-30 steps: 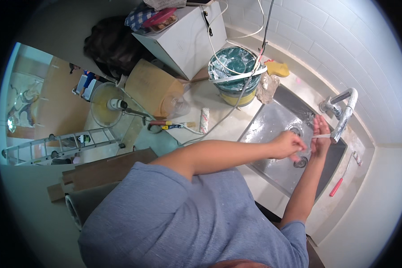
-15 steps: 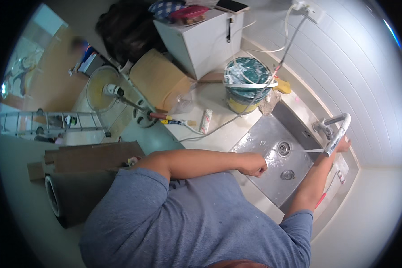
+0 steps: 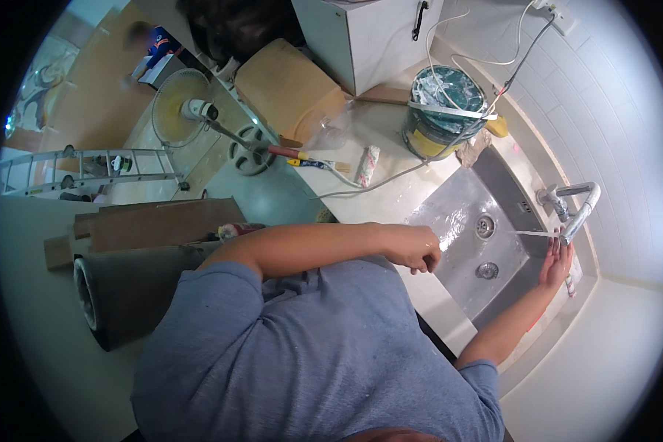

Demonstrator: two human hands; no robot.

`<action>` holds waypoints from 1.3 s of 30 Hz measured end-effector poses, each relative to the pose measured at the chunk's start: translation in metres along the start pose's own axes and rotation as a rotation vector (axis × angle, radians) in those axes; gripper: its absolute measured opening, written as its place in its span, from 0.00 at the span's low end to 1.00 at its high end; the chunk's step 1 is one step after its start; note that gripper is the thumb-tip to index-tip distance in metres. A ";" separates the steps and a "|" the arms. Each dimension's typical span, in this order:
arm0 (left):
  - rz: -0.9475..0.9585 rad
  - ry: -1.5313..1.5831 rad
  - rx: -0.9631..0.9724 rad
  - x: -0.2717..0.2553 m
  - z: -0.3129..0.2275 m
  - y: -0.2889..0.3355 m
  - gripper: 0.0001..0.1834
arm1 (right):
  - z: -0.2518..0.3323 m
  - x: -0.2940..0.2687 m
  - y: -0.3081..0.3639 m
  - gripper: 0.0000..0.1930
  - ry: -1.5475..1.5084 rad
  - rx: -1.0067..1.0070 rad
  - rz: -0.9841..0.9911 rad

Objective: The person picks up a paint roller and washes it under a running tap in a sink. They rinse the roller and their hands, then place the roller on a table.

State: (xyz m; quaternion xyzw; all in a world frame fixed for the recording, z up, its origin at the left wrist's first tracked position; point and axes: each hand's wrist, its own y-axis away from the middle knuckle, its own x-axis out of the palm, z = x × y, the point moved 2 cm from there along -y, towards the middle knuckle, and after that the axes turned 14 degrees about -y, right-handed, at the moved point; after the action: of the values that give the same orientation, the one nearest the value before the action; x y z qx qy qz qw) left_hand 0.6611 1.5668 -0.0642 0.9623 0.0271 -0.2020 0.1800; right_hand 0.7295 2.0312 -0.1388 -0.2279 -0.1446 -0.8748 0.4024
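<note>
My right hand (image 3: 557, 265) has its fingers stretched out, right beside the mouth of the tap (image 3: 580, 219), and holds nothing. A thin stream of water (image 3: 532, 233) runs from the spout. Below it is a steel sink (image 3: 457, 239) with two round drains; its surface is wet. My left hand (image 3: 418, 249) hovers over the near left rim of the sink, its fingers curled in and nothing seen in them.
A green paint-smeared bucket (image 3: 442, 121) stands on the counter beyond the sink. Left of it lie a paint roller (image 3: 368, 166) and a brush (image 3: 320, 164). A cable (image 3: 412, 172) crosses the counter. Further left are a fan (image 3: 183, 107), a ladder (image 3: 88, 168) and a person (image 3: 162, 46).
My right hand has come back from behind the tap to the spout's mouth, its fingers now straight. My left hand stays curled near the sink's rim. The whole view has shifted.
</note>
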 end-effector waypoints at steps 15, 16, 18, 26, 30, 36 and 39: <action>-0.871 -0.776 -0.566 -0.047 0.194 0.216 0.24 | -0.129 0.045 0.209 0.09 0.632 0.313 -0.083; -0.802 -0.793 -0.586 -0.048 0.210 0.218 0.27 | -0.124 0.067 0.211 0.10 0.655 0.288 -0.058; -0.739 -0.868 -0.568 -0.044 0.229 0.222 0.27 | -0.121 0.111 0.217 0.10 0.695 0.238 -0.003; -0.585 -0.796 -0.498 -0.042 0.253 0.221 0.18 | -0.172 0.229 0.295 0.11 0.688 0.315 0.216; -0.609 -0.921 -0.404 -0.043 0.244 0.233 0.20 | -0.198 0.276 0.330 0.13 0.723 0.346 0.269; -0.584 -0.820 -0.436 -0.049 0.205 0.240 0.20 | -0.231 0.295 0.358 0.14 0.888 0.488 0.352; -0.589 -0.831 -0.412 -0.053 0.182 0.244 0.17 | -0.242 0.299 0.360 0.14 0.802 0.499 0.404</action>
State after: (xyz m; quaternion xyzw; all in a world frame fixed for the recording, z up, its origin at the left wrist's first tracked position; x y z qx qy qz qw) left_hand 0.5738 1.2746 -0.1167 0.6980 0.2609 -0.5976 0.2960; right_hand 0.7678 1.5067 -0.1665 0.2049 -0.1361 -0.7371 0.6295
